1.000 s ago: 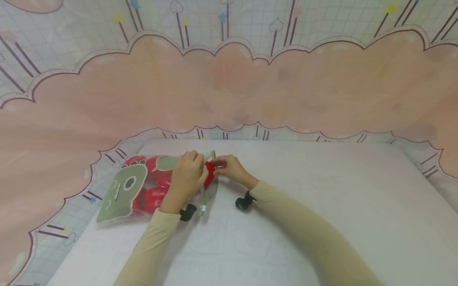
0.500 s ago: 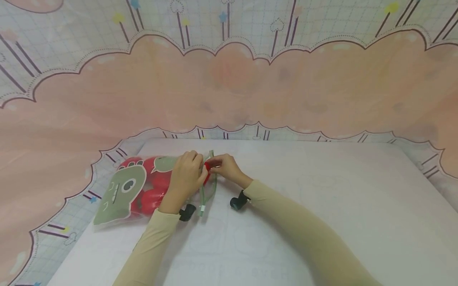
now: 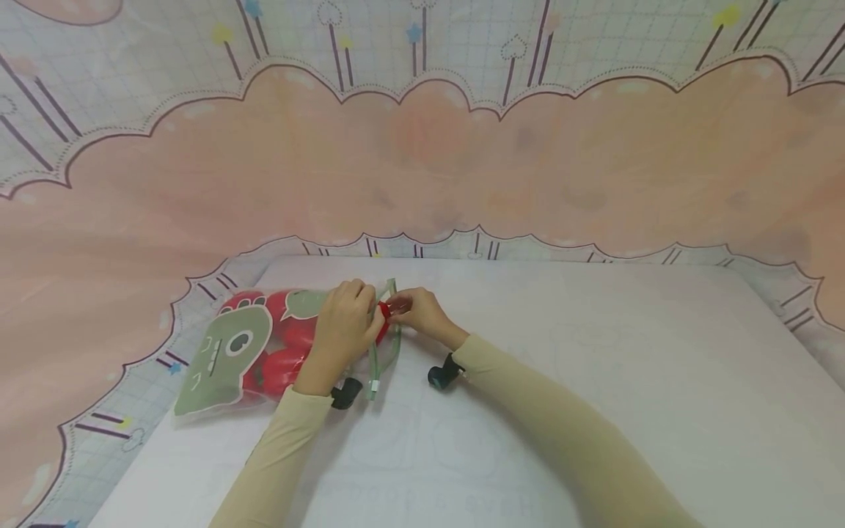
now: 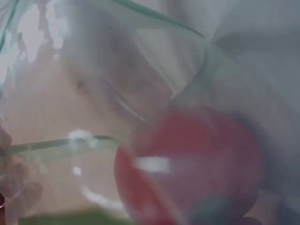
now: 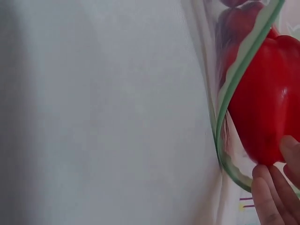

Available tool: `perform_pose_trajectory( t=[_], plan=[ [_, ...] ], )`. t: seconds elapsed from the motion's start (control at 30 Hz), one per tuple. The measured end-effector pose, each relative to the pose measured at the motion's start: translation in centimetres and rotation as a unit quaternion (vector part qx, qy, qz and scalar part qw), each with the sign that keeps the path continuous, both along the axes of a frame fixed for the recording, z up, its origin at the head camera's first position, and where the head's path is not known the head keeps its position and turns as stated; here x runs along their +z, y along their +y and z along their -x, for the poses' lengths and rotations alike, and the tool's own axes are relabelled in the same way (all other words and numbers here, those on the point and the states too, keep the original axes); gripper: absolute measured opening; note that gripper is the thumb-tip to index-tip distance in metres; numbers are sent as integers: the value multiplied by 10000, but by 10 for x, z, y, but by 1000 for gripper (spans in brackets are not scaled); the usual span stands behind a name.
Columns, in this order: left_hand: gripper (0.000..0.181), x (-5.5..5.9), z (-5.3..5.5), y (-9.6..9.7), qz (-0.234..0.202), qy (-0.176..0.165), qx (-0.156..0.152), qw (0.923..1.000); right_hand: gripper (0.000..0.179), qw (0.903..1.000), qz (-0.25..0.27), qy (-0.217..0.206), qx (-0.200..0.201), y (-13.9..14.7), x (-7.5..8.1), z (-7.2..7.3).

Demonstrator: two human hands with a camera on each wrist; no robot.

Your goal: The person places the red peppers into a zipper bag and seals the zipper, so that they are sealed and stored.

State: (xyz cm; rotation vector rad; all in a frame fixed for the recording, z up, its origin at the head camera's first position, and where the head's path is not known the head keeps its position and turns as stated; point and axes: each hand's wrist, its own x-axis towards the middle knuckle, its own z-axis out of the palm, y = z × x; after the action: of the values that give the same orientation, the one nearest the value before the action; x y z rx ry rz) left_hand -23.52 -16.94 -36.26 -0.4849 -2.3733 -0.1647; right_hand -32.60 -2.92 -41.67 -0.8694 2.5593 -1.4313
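Note:
A clear zip bag [image 3: 224, 359] with a green cartoon dinosaur print lies on the left of the table, full of red items. At its mouth, edged by a green strip [image 5: 236, 84], my left hand [image 3: 346, 315] grips the bag with curled fingers. My right hand [image 3: 422, 315] pinches the end of a red bell pepper [image 5: 265, 103] between thumb and fingertips [image 5: 265, 192]. Most of this pepper sits inside the green-edged opening. Through the plastic in the left wrist view, a blurred red rounded item [image 4: 201, 164] shows.
The white tabletop [image 3: 594, 381] stretches to the right of the bag. A white zip slider [image 3: 374, 386] hangs at the near end of the green strip. Behind the table rises a printed cloth backdrop [image 3: 462, 169]. Dark wrist cameras [image 3: 445, 372] sit under both wrists.
My right hand has shifted slightly left with the bell pepper, and less of the pepper shows between the hands. My left hand has stayed in place on the bag.

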Motion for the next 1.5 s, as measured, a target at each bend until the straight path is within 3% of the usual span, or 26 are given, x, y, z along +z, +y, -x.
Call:
perform_pose_trajectory(
  t=[0.33,0.73,1.1,1.5],
  plan=[
    [16,-2,0,1,-39,-24,1,10000,36,9990,272,-216,283,15,6,2],
    [18,-7,-1,2,13,129,-134,9998,33,9976,579,350,-146,24,18,15],
    [14,-11,-4,3,2,36,-479,9988,26,9972,185,681,-251,11,14,28],
    [15,-14,-5,5,26,-10,-750,9972,14,9952,24,817,-538,15,16,30]
  ],
)
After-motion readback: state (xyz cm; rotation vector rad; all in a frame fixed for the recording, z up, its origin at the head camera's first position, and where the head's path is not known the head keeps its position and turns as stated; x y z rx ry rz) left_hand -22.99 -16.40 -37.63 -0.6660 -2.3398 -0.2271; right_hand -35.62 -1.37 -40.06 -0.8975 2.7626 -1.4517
